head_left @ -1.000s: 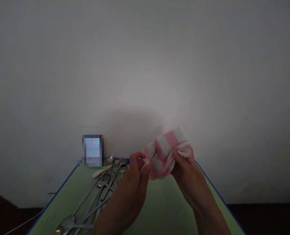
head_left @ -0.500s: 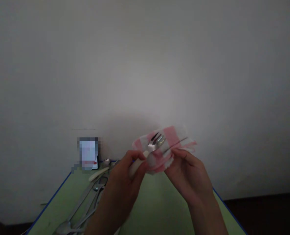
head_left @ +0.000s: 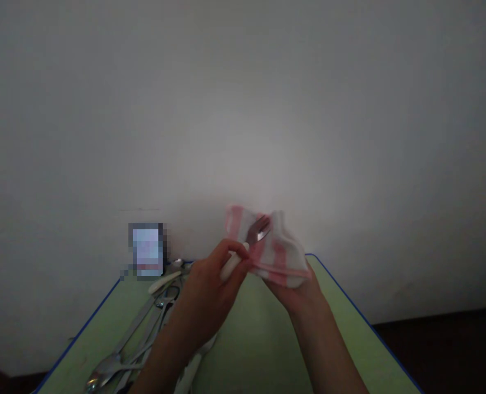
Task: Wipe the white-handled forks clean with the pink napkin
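My left hand (head_left: 218, 284) is closed around the pale handle of a fork (head_left: 258, 230), whose metal tines point up and to the right. Behind and around the fork head spreads a pink and white striped cloth (head_left: 286, 254). My right hand (head_left: 296, 298) is underneath the cloth and supports it from below; most of its fingers are covered by the fabric. Both hands are held above the green table (head_left: 259, 350).
On the table's left side lies a pile of metal spoons (head_left: 105, 369) and other cutlery, with a pale-handled piece (head_left: 164, 282) on top. A phone (head_left: 147, 249) with a lit, blurred screen stands by the wall (head_left: 243, 109) at the back left.
The fork's head came out from the cloth's folds. My right hand went from pinching the bunched cloth to lying beneath it, and the cloth now drapes over that hand.
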Available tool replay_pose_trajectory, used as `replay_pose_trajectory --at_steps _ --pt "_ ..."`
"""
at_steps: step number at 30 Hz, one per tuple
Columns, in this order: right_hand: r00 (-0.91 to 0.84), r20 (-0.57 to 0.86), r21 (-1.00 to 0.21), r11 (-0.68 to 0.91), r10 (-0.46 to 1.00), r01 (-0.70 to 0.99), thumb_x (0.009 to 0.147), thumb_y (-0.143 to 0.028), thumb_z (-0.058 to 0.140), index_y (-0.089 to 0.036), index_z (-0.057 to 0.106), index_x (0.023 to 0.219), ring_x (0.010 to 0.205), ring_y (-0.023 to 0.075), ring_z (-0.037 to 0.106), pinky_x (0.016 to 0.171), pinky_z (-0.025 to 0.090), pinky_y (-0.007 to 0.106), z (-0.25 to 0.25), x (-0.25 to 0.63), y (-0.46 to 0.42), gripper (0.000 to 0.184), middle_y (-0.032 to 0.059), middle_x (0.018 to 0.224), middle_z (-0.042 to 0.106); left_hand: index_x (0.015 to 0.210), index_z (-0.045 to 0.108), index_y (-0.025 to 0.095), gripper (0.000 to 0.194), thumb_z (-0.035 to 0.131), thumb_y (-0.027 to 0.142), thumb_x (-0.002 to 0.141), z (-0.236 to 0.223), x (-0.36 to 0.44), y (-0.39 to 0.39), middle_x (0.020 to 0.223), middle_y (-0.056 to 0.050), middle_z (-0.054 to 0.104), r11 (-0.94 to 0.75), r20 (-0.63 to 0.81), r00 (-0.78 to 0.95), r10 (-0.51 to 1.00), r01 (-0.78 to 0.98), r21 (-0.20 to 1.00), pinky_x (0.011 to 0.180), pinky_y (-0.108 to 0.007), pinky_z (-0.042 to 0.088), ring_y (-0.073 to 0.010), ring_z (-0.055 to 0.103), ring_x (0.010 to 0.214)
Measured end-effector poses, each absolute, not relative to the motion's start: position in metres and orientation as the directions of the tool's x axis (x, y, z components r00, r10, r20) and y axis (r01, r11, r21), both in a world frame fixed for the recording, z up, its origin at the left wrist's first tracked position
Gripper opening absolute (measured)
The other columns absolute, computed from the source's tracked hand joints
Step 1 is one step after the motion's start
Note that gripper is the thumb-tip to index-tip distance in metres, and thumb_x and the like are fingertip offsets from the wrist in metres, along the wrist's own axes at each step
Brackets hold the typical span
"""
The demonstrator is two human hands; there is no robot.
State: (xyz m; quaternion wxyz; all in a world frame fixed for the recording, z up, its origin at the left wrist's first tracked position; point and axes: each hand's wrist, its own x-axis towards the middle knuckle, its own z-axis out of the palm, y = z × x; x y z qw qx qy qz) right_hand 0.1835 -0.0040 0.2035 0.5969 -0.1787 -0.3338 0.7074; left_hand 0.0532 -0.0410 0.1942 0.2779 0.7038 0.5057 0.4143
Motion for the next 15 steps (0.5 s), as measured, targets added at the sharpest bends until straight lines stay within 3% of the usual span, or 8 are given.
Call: replay_pose_trajectory --at_steps 3,6,10,15 --pt "-0.364 0.087 -0.598 -0.244 0.927 -0.764 0.084 -0.037 0.054 -0.019 0.066 0.083 0.06 0.0105 0.061 0.05 0.048 0.019 0.202 0.182 -0.008 0.021 -0.0014 0.069 0.067 0.087 0.054 0.023 0.014 0.05 0.036 0.086 0.192 0.051 -0.041 0.067 0.005 0.062 -0.359 0.343 0.127 0.931 0.496 0.791 0.053 -0.02 0.037 -0.0116 0.054 0.053" --pt "-0.34 0.038 -0.575 -0.258 0.94 -0.776 0.087 -0.036 0.052 -0.016 0.064 0.083 0.047 0.0083 0.054 0.039 0.043 0.017 0.198 0.179 -0.006 0.023 -0.0022 0.063 0.065 0.089 0.056 0.023 0.013 0.051 0.034 0.085 0.192 0.049 -0.041 0.079 0.001 0.068 -0.423 0.405 0.152 0.902 0.501 0.755 0.062 -0.023 0.042 -0.0153 0.062 0.068" --pt "-0.155 0.004 -0.588 -0.124 0.988 -0.8 0.082 -0.037 0.06 -0.017 0.062 0.086 0.043 0.0072 0.051 0.035 0.037 0.016 0.193 0.172 -0.002 0.021 -0.0024 0.062 0.065 0.106 0.049 0.024 0.021 0.049 0.031 0.087 0.191 0.045 -0.04 0.091 0.0 0.068 -0.485 0.424 0.237 0.874 0.42 0.766 0.068 -0.023 0.043 -0.0153 0.064 0.078" --pt "0.072 0.049 -0.631 0.087 0.996 -0.771 0.076 -0.039 0.066 -0.019 0.061 0.081 0.047 0.0071 0.051 0.039 0.038 0.017 0.191 0.169 0.001 0.022 -0.0057 0.06 0.061 0.095 0.051 0.021 0.022 0.043 0.042 0.089 0.193 0.042 -0.038 0.062 0.005 0.059 -0.383 0.247 0.31 0.918 0.529 0.757 0.054 -0.022 0.035 -0.0126 0.054 0.054"
